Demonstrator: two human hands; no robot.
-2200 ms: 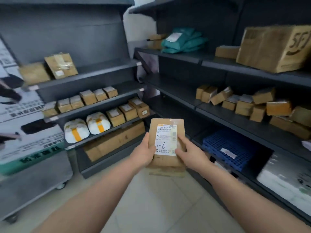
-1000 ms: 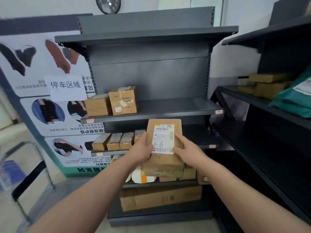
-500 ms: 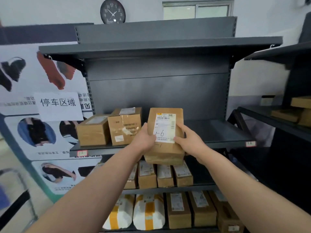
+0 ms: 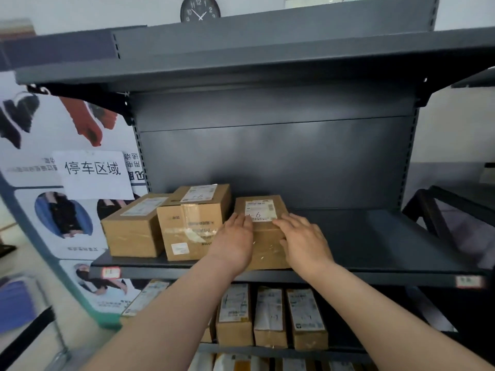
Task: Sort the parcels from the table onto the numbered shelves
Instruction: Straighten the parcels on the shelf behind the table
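On the shelf (image 4: pixel 375 261), three parcels (image 4: pixel 263 231).

Both my arms are stretched forward and up, bare forearms converging toward the middle. Left hand (image 4: pixel 235 243) is palm-down, fingers together and extended, lying flat against the parcel (image 4: pixel 263 236) on its left side. Right hand (image 4: pixel 304 243) mirrors it on the right, fingers slightly spread and flat on top. Neither hand curls into a grasp; both wrists are about level
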